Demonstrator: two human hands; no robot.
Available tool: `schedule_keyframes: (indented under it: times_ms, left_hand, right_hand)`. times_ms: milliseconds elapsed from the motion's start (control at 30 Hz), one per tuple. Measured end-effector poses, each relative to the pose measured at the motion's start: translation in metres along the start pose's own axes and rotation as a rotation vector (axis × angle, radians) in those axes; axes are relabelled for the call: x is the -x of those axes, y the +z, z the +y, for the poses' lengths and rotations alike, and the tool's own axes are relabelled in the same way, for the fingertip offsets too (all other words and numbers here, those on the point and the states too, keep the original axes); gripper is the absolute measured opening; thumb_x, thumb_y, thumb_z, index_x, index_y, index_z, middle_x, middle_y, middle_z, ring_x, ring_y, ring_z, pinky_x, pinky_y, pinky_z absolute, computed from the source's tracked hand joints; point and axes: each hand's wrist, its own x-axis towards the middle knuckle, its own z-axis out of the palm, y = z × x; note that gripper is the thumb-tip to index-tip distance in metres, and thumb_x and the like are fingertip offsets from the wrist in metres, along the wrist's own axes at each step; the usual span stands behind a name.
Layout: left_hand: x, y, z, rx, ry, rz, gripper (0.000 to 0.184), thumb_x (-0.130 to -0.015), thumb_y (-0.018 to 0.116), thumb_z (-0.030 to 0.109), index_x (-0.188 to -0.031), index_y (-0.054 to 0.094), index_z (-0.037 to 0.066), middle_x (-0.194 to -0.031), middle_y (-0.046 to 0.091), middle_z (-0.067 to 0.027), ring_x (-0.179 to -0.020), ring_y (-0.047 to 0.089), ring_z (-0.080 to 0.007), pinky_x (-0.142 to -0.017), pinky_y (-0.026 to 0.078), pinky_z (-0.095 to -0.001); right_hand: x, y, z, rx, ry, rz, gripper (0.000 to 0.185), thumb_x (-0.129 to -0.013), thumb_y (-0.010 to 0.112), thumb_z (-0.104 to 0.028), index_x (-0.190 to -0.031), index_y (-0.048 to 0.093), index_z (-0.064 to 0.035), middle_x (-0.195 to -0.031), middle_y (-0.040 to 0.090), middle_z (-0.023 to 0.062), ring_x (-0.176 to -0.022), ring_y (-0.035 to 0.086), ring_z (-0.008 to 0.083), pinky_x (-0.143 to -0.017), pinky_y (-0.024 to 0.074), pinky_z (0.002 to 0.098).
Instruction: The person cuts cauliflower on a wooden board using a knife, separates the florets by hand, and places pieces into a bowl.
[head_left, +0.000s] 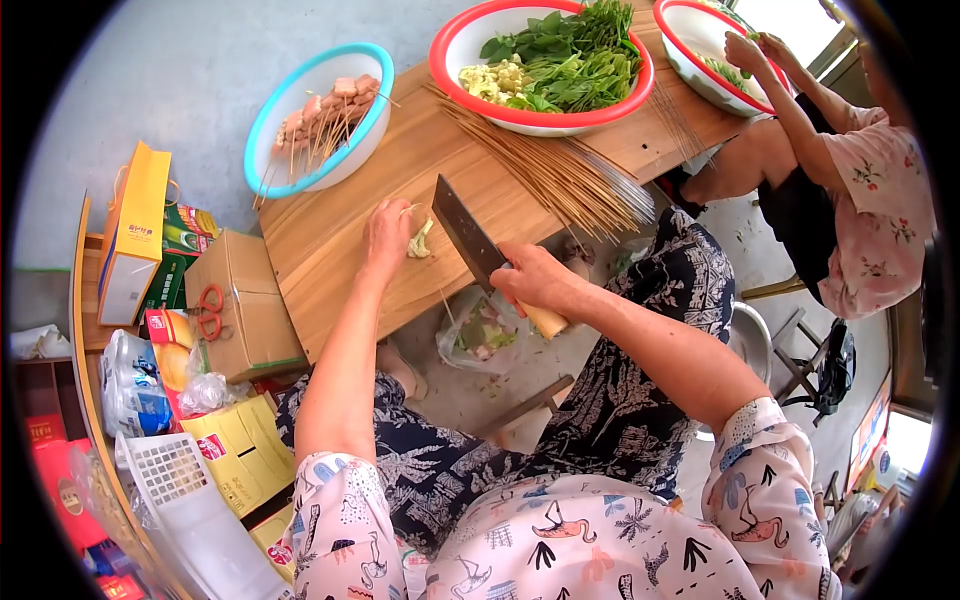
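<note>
My right hand [530,277] is wrapped round the wooden handle of a cleaver [466,228]. Its broad dark blade slants up and left over the table's front edge. On the wooden table [325,255], my left hand [388,234] curls its fingers against a small pale piece of cauliflower [420,240], which shows at the hand's right side. The blade stands just right of the cauliflower, apart from it. Part of what lies under the left fingers is hidden.
Behind stand a blue-rimmed basin [376,140] of skewered meat and a red-rimmed basin [440,80] of greens and cauliflower. Bamboo skewers [545,165] lie to the right. A co-worker [870,200] handles greens over another basin [680,50]. Boxes [245,300] crowd the left; a plastic bag [483,335] hangs below.
</note>
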Motion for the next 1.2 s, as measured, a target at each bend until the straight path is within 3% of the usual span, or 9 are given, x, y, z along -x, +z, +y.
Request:
schedule_keyframes:
  times_ms: [233,400,600,733,967,1033,1067,1133,1200]
  left_hand:
    - [0.001,0.002,-0.002,0.022,-0.086,0.017,0.015,-0.088,0.063,0.014,-0.099,0.066,0.004,-0.096,0.065,-0.0158,-0.091,0.062,-0.0357,-0.079,0.049,-0.0420]
    - [-0.001,-0.002,-0.013,0.079,-0.115,0.073,0.013,-0.085,0.066,0.016,-0.094,0.069,0.006,-0.093,0.066,-0.0148,-0.089,0.064,-0.0337,-0.076,0.049,-0.0401]
    - [0.011,-0.031,-0.023,0.336,-0.315,0.097,0.017,-0.085,0.068,0.019,-0.093,0.072,0.005,-0.087,0.069,-0.0089,-0.082,0.065,-0.0191,-0.074,0.049,-0.0329]
    - [0.030,-0.066,0.001,0.488,-0.450,0.055,0.019,-0.085,0.068,0.019,-0.094,0.071,0.002,-0.086,0.069,-0.0065,-0.081,0.063,-0.0113,-0.074,0.048,-0.0288]
    - [0.054,-0.063,0.011,0.486,-0.300,0.184,0.019,-0.085,0.068,0.016,-0.094,0.070,0.000,-0.089,0.069,-0.0097,-0.084,0.065,-0.0170,-0.077,0.049,-0.0307]
    - [0.056,-0.056,0.011,0.450,-0.266,0.222,0.018,-0.089,0.066,0.017,-0.095,0.069,0.000,-0.077,0.062,0.0021,-0.069,0.055,-0.0065,-0.066,0.045,-0.0240]
    - [0.056,-0.053,0.011,0.457,-0.263,0.222,0.018,-0.089,0.066,0.017,-0.095,0.069,0.000,-0.077,0.062,0.0021,-0.069,0.055,-0.0065,-0.066,0.045,-0.0240]
    - [0.055,-0.045,0.014,0.449,-0.239,0.236,0.018,-0.089,0.066,0.017,-0.095,0.070,0.000,-0.079,0.063,0.0018,-0.070,0.056,-0.0068,-0.067,0.046,-0.0245]
    - [0.056,-0.038,0.021,0.530,-0.260,0.230,0.018,-0.090,0.065,0.017,-0.096,0.070,0.000,-0.079,0.063,0.0018,-0.070,0.056,-0.0072,-0.066,0.046,-0.0243]
  right_hand:
    - [0.000,0.001,-0.001,-0.025,0.006,0.022,0.021,-0.080,0.056,-0.017,-0.086,0.055,0.0031,-0.068,0.062,0.0164,-0.057,0.063,0.0274,-0.058,0.0511,0.0396]
    - [-0.024,0.003,0.021,0.636,-0.296,0.309,0.036,-0.080,0.057,-0.012,-0.113,0.053,0.0020,-0.083,0.064,0.0229,-0.084,0.064,0.0392,-0.071,0.0504,0.0463]
    - [-0.064,0.009,0.052,0.979,-0.428,0.513,0.050,-0.079,0.059,-0.005,-0.128,0.048,-0.0016,-0.102,0.056,0.0155,-0.095,0.061,0.0328,-0.076,0.0518,0.0429]
    - [-0.082,0.013,0.069,1.039,-0.401,0.512,0.052,-0.079,0.059,-0.004,-0.130,0.048,-0.0056,-0.106,0.054,0.0132,-0.103,0.058,0.0300,-0.078,0.0520,0.0405]
    - [-0.070,0.022,0.048,1.063,-0.427,0.558,0.018,-0.085,0.059,-0.013,-0.102,0.063,-0.0084,-0.101,0.057,0.0119,-0.098,0.061,0.0301,-0.077,0.0532,0.0411]
    - [-0.053,0.032,0.028,0.752,-0.517,0.382,0.022,-0.089,0.061,-0.023,-0.105,0.063,-0.0078,-0.092,0.065,0.0128,-0.088,0.064,0.0312,-0.074,0.0534,0.0420]
    - [-0.066,0.036,0.041,0.426,-0.665,0.218,0.030,-0.093,0.061,-0.031,-0.109,0.062,-0.0060,-0.084,0.070,0.0129,-0.065,0.063,0.0243,-0.060,0.0522,0.0364]
    - [-0.035,0.046,0.010,-0.233,-0.095,-0.250,0.032,-0.095,0.059,-0.032,-0.109,0.062,-0.0032,-0.082,0.071,0.0116,-0.048,0.055,0.0150,-0.048,0.0454,0.0287]
    - [-0.029,0.058,0.014,-0.264,-0.113,-0.297,0.026,-0.096,0.056,-0.024,-0.104,0.064,-0.0012,-0.075,0.070,0.0083,-0.043,0.048,0.0086,-0.042,0.0386,0.0238]
